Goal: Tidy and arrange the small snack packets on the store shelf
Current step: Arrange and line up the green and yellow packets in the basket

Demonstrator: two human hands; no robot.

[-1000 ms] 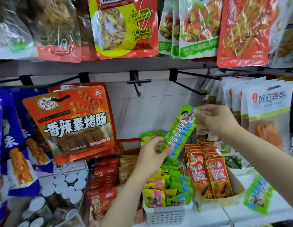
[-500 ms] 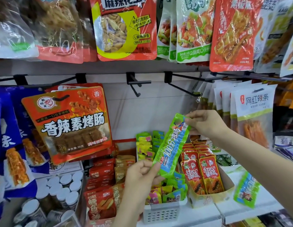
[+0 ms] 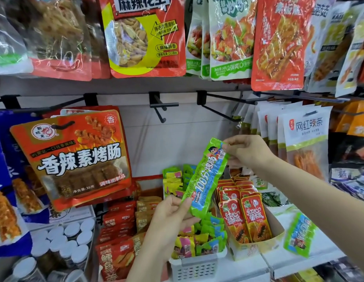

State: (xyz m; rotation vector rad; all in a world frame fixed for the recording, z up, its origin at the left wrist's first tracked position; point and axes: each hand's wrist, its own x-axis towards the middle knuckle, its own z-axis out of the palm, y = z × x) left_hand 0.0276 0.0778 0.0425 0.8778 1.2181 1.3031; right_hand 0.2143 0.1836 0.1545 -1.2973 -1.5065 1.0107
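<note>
I see a long, narrow green packet (image 3: pixel 204 177) of glossy, crinkled film, with a blue band down its middle, held tilted in the air above the shelf bins. My right hand (image 3: pixel 246 151) pinches its upper end between thumb and fingers; my left hand (image 3: pixel 173 212) pinches the lower end the same way. Just below sits a white slotted plastic basket (image 3: pixel 197 265) full of small crumpled green, yellow and pink wrappers. Beside it a cardboard tray (image 3: pixel 258 246) holds upright flat red sachets (image 3: pixel 245 218). A second green packet (image 3: pixel 299 235) lies flat on the white shelf (image 3: pixel 278 263) to the right.
</note>
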